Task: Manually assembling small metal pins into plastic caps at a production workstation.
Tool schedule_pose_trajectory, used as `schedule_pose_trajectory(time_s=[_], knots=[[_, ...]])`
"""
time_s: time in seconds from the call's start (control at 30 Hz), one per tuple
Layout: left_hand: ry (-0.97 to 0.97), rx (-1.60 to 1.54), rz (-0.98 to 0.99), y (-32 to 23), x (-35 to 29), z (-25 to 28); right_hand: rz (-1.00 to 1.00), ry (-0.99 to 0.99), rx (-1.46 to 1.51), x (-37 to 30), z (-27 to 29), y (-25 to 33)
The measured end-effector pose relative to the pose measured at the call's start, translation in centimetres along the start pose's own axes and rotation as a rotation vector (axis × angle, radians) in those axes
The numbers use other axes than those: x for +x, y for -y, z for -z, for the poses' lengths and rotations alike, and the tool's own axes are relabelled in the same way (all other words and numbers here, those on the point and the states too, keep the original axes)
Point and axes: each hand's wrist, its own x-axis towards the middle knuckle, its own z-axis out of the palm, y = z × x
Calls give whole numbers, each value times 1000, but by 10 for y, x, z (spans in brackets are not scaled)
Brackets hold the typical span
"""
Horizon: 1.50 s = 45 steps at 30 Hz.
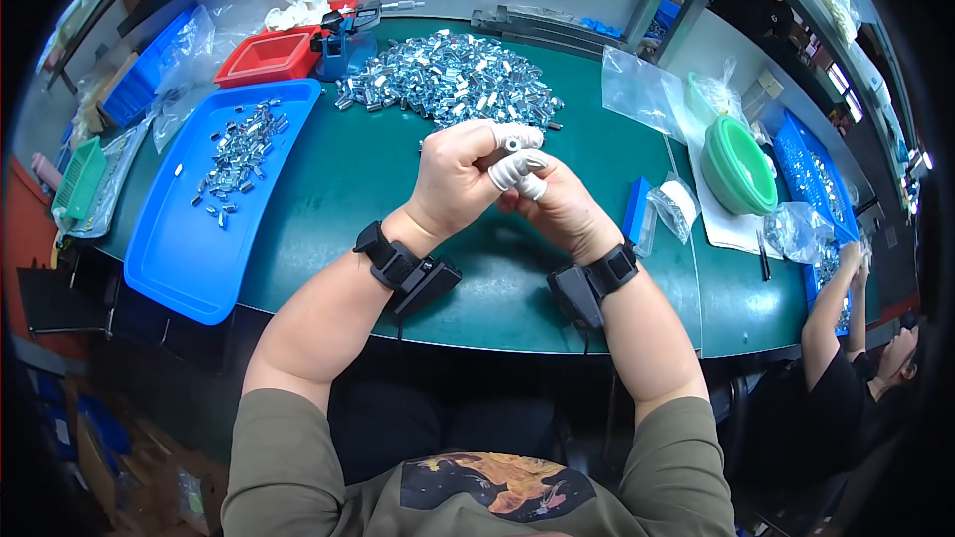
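Over the green table, my left hand (456, 175) is closed in a pinch, white finger cots on its thumb and forefinger. Between those tips shows the round end of a small silver metal sleeve (512, 145) with a dark hole. My right hand (564, 207) meets it, its cotted fingers bent together and touching the left fingertips; whether they grip a part is hidden. Just beyond both hands lies a big heap of similar silver metal pieces (453, 78). At the left, a blue tray (179, 257) carries a smaller scatter of these pieces (239, 154).
Red trays (267, 58) and a micrometer on a blue stand (346, 52) stand at the back left. To the right are green basins (736, 167), a tape roll (674, 207), plastic bags and a pen (764, 255). A co-worker's hands (854, 257) are at a blue bin far right.
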Motion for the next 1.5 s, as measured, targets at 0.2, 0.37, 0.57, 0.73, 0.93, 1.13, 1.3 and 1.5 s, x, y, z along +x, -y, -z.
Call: schedule_pose_trajectory(time_s=[0.2,0.37,0.57,0.73,0.93,1.13,1.3,1.5], knots=[[16,5,-33,0,2,-4,83,-58,-20,-1,4,4],[81,58,-20,-8,3,1,69,-54,-46,2,8,5],[136,94,-48,-9,5,3,93,-35,-67,2,7,9],[139,72,-81,-9,4,1,81,-35,-64,1,8,10],[180,99,-65,-8,3,3,86,-24,-83,0,10,11],[193,92,-94,-7,2,4,85,-6,-73,2,10,9],[158,69,-55,-9,3,1,71,-3,-76,0,10,10],[110,24,-25,-2,0,-1,77,-36,-61,2,8,5]])
